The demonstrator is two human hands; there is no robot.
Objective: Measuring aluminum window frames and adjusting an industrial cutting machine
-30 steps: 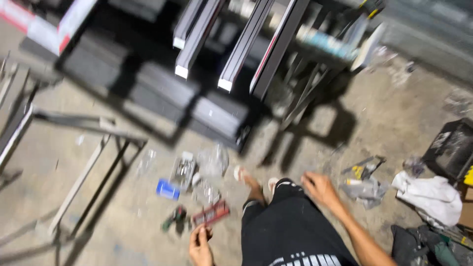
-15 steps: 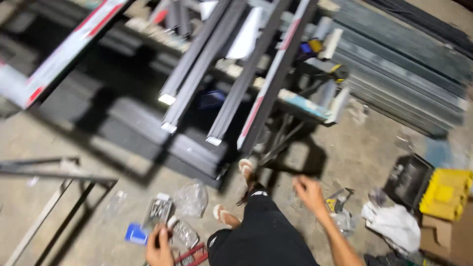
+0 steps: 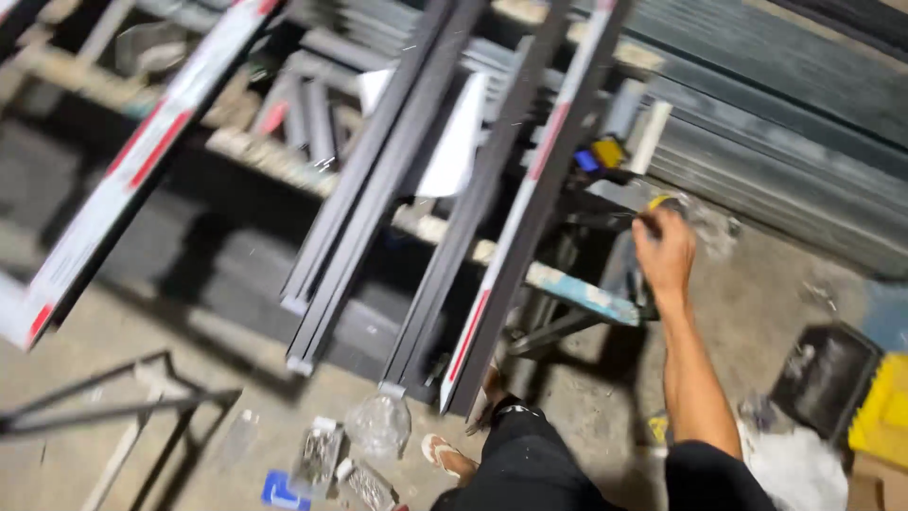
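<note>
My right hand [image 3: 664, 251] is stretched up and away from me to a metal rack [image 3: 577, 289]. Its fingers curl over a small yellow-tipped object [image 3: 658, 201] on the rack's top, and the back of the hand hides the grip. A blue and yellow item [image 3: 599, 155] lies just left of the hand. Long dark metal profiles [image 3: 378, 189] and one with a white and red film [image 3: 530, 203] lean on the rack to the hand's left. My left hand is out of the picture. My dark trousers [image 3: 530, 464] and a sandalled foot [image 3: 446, 456] fill the bottom.
Clear bags of small hardware [image 3: 378, 424] and a blue packet [image 3: 280, 490] lie on the concrete floor by my foot. A thin metal frame [image 3: 113, 407] lies at lower left. A black case [image 3: 821, 374], a yellow box [image 3: 884, 407] and white cloth [image 3: 799, 468] sit at right. Grey sheets [image 3: 776, 161] are stacked behind.
My view has tilted up toward the rack. My right hand rose from near the floor to the rack's top. My left hand, low by the floor bags before, has left the picture.
</note>
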